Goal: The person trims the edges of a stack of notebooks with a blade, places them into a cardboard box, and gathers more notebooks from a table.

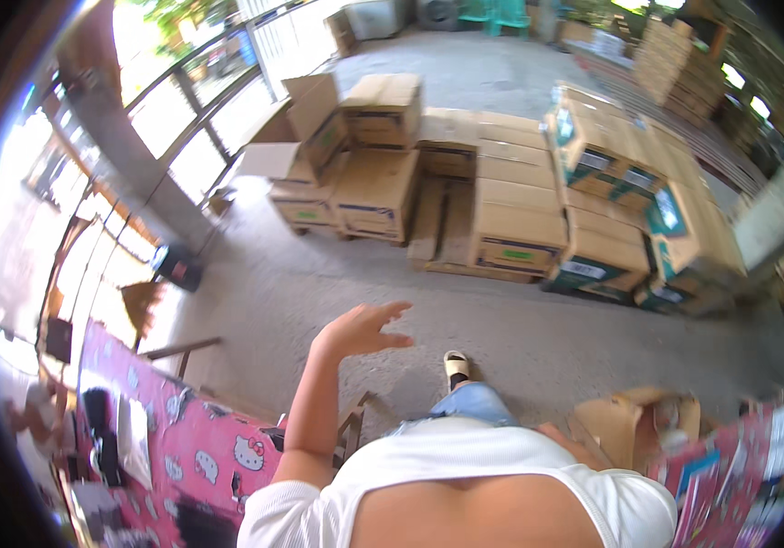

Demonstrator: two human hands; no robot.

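My left hand (369, 331) reaches out over the concrete floor, thumb and fingers apart, with nothing in it. Several cardboard boxes (518, 212) stand beyond it, stacked on low wooden pallets and well apart from the hand. One box at the left of the stack (314, 137) has its flaps raised. At my right side, part of my right hand or forearm (574, 446) shows beside my body, and its fingers are hidden. Next to it on the floor is an opened cardboard box (615, 425) whose contents I cannot make out.
A pink patterned table (218, 447) is at my near left, with dark items on it. Another pink surface (730, 484) with papers lies at the near right. Concrete pillars (141, 155) and a railing (195, 96) edge the left; teal chairs (497, 14) stand far off.
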